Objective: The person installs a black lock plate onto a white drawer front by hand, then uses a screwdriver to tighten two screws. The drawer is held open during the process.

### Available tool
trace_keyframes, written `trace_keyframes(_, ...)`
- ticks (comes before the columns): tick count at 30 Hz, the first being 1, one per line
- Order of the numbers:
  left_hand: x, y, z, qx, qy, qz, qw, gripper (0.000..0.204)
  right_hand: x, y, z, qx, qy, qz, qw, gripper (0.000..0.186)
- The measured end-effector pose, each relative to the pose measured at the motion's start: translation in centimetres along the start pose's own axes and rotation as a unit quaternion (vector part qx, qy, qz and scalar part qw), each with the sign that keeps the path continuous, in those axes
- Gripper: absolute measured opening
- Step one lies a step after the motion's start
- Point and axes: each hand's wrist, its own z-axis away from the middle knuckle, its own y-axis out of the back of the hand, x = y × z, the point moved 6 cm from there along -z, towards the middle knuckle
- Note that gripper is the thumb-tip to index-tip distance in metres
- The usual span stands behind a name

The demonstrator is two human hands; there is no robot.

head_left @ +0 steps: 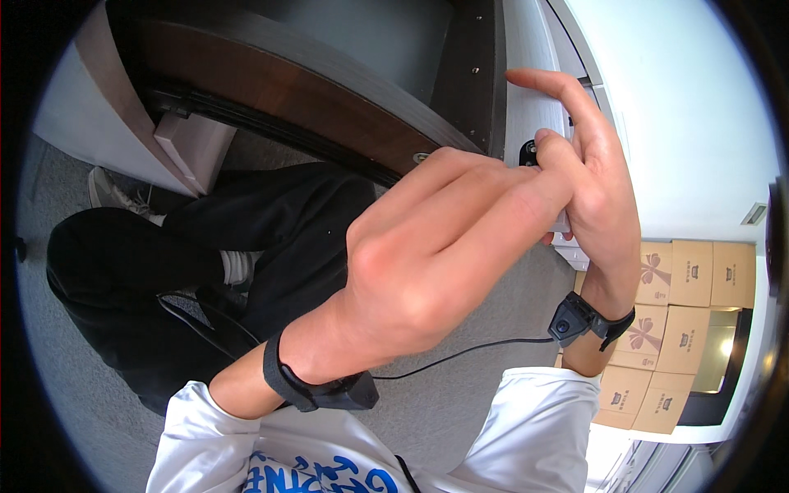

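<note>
In front of me is a dark brown cabinet (271, 82) with a pale wood-grain panel (530, 82) along its right side. On that panel sits a small black fitting (528, 153) with a shiny screw-like centre. My left hand (436, 238) reaches across to it, fingers curled together; their tips, and whatever they pinch, are hidden. Around the panel's right edge bends my right hand (600, 164). Its index finger stretches over the panel face, and the thumb presses close to the left fingertips beside the fitting. Each wrist wears a black strap with a small device.
Brown cartons (666, 337) are stacked at the right by a white wall (699, 107). A pale box (193, 148) stands at the left beside a curved white panel (90, 115). My black-trousered legs (181, 246) rest on grey carpet (468, 353). A thin black cable (460, 347) runs between my wrists.
</note>
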Motion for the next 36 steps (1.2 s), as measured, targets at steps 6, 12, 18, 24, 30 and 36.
trace_keyframes(6,-0.4,0.1,-0.2,0.02,0.023,0.001,1.0,0.034,-0.5,-0.2,-0.1,-0.021,0.028,0.046,0.998,0.05)
trace_keyframes(12,-1.0,0.3,-0.2,-0.03,0.094,0.019,0.995,0.032,-0.1,-0.1,-0.1,-0.032,0.001,0.055,0.998,0.049)
trace_keyframes(18,-0.6,0.2,-0.7,-0.05,0.086,0.019,0.995,0.028,-0.5,-0.3,0.3,-0.03,-0.01,0.046,0.998,0.047)
trace_keyframes(24,-0.7,2.5,-1.2,-0.044,0.082,0.006,0.996,0.032,-0.8,0.2,0.4,-0.083,-0.055,0.093,0.991,0.046)
trace_keyframes(30,-0.3,5.6,-0.5,-0.099,0.132,0.001,0.986,0.033,-2.1,0.8,0.7,-0.075,-0.068,0.136,0.986,0.046)
trace_keyframes(36,0.4,7.6,0.0,-0.127,0.164,-0.006,0.978,0.033,-6.6,1.3,3.7,0.038,0.128,0.365,0.921,0.065)
